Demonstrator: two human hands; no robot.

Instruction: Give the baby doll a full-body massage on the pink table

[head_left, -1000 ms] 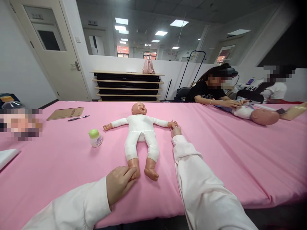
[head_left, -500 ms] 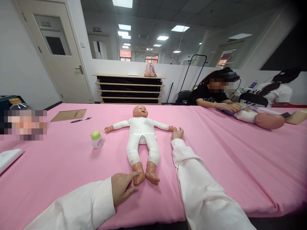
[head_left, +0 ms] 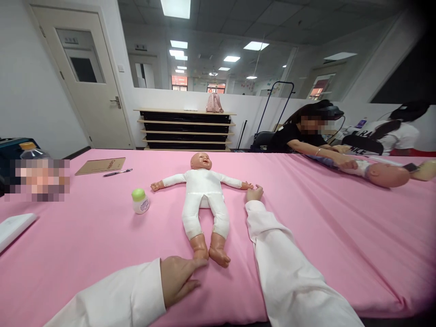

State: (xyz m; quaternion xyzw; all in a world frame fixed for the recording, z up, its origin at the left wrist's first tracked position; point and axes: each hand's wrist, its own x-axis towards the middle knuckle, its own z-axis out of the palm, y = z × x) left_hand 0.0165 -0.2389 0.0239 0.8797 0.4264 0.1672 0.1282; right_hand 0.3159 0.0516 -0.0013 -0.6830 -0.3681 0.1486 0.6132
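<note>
A baby doll (head_left: 204, 184) in a white cloth suit lies on its back, arms spread and legs toward me. At its feet is my left hand (head_left: 180, 278), palm down, thumb and fingers apart; it covers part of the doll's foot (head_left: 199, 249) on the left and grips nothing. My right hand (head_left: 255, 194) rests by the doll's outstretched hand (head_left: 246, 185) on the right, touching or almost touching it. Its fingers are loosely curved and apart. A small white jar with a green lid (head_left: 140, 201) stands left of the doll.
Pink cloth (head_left: 112, 236) covers the table. On the left are a brown notebook (head_left: 100, 166), a pen (head_left: 117, 173), a white box (head_left: 15, 230) and a capped bottle (head_left: 30, 149). At right, a person (head_left: 306, 131) handles another doll (head_left: 388, 175).
My left hand has shifted slightly right and down around the doll's foot. My right hand stays by the doll's hand. The view has tilted a little; the other person's arm reaches further right.
</note>
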